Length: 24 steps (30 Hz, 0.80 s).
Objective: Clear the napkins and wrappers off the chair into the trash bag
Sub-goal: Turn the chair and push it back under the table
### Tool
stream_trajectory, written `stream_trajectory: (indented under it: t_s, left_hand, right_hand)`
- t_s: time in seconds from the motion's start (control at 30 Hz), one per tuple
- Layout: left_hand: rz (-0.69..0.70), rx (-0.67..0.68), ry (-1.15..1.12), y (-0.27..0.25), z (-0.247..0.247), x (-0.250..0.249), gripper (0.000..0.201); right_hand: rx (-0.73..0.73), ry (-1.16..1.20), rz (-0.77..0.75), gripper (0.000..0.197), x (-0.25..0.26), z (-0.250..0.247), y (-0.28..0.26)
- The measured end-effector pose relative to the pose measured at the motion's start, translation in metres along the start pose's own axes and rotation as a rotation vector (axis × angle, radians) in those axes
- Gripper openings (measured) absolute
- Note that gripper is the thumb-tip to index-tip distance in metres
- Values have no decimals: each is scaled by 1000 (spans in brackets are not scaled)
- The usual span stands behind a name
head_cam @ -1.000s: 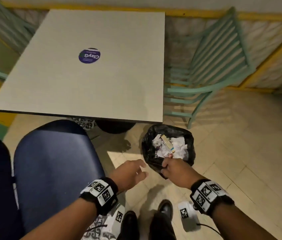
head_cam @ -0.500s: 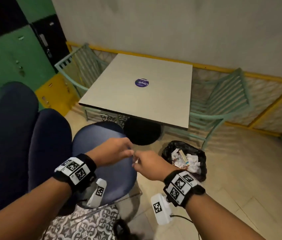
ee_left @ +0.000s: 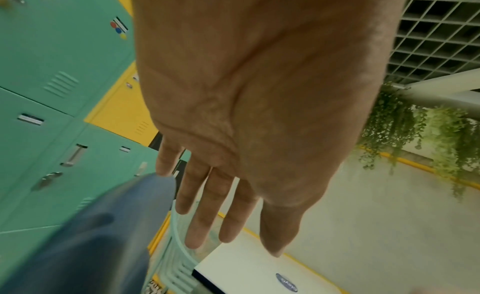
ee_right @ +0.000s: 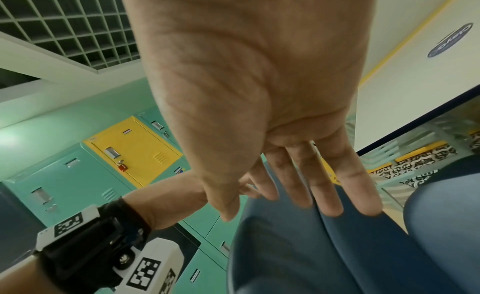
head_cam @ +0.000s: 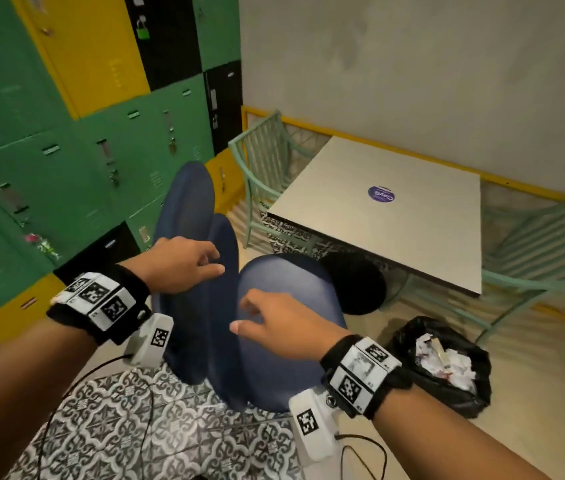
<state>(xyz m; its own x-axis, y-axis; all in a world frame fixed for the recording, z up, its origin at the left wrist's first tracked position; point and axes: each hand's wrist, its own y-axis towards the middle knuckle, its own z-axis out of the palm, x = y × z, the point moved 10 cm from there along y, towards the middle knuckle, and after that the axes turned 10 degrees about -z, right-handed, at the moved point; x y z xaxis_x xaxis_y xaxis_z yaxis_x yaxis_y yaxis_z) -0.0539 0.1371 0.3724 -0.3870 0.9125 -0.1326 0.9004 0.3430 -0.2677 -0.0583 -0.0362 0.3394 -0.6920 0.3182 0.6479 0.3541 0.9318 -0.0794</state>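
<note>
Lockers (head_cam: 66, 140) in green, yellow and black fill the wall at 10 o'clock. Square table (head_cam: 395, 216) at 2 o'clock. Blue chair (head_cam: 284, 327) at centre, seat bare. Black trash bag (head_cam: 454, 393) on the floor at 4 o'clock, crumpled napkins and wrappers (head_cam: 447, 365) inside. Left hand (head_cam: 180, 265) over the chair back, right hand (head_cam: 281, 327) over the seat; fingers on both relaxed, holding nothing.

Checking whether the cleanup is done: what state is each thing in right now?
left hand: empty, fingers relaxed, over the chair back
right hand: empty, fingers relaxed, above the seat
blue chair: seat bare where visible
trash bag: open, upright on the floor, crumpled napkins and wrappers inside
green padlock: hanging on a black locker
</note>
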Motion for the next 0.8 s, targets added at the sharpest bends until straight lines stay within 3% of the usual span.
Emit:
stream_trajectory:
  t_s: [0.1, 0.27, 0.33, 0.4, 0.47, 0.6, 0.7, 0.8]
  left_hand:
    - [55, 46, 68, 18, 16, 51, 40]
    - [246, 60, 69, 52, 47, 73, 38]
    - [285, 32, 72, 66, 54, 76, 44]
    - [324, -84, 59, 77, 49, 76, 56]
    - [345, -180, 13, 80, 42, 73, 65]
    - [394, -318, -4, 63, 36, 60, 61]
    - [458, -310, -27, 58, 45, 63, 63]
    - [637, -222, -161, 61, 42, 74, 60]
  right_hand:
    - [17, 43, 45, 69, 32, 22, 52]
    - [73, 23, 175, 100, 56, 70, 123]
    - [72, 8, 252, 94, 46, 88, 135]
    - [52, 30, 301, 82, 37, 95, 136]
    - [53, 29, 301, 82, 36, 95, 133]
    - [56, -16, 281, 73, 39, 91, 124]
    - [71, -21, 275, 70, 41, 91, 115]
    - [99, -44, 279, 80, 40, 90, 101]
